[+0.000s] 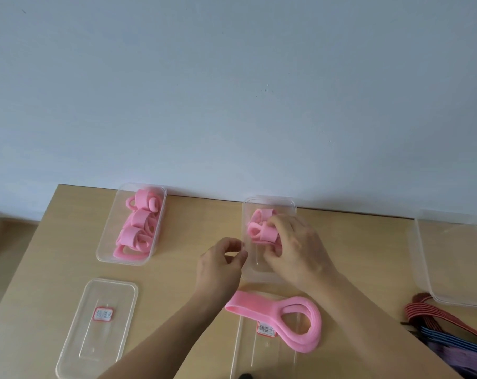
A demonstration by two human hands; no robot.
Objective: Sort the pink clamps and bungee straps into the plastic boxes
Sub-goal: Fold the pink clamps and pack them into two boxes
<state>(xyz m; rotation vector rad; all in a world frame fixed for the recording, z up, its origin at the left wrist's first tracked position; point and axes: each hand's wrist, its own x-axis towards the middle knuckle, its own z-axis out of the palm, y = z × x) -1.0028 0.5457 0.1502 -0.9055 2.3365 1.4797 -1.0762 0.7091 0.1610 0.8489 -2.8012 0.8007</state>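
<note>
A clear plastic box (270, 203) stands in the middle of the table with rolled pink straps (259, 225) in its far half. My right hand (294, 250) reaches into it, fingers curled round a rolled pink strap. My left hand (222, 265) hovers by the box's left wall, thumb and fingers curled close together, holding nothing I can see. A second clear box (106, 250) at the left is full of rolled pink straps (139, 228). One unrolled pink strap (286, 321) lies looped on a clear lid (248, 351) in front of me.
Another labelled clear lid (95, 332) lies at the near left. A large clear box (456, 258) stands at the right edge. Red, blue and purple bungee straps (447, 332) lie in a pile at the near right. The wooden table (177, 272) meets a plain wall.
</note>
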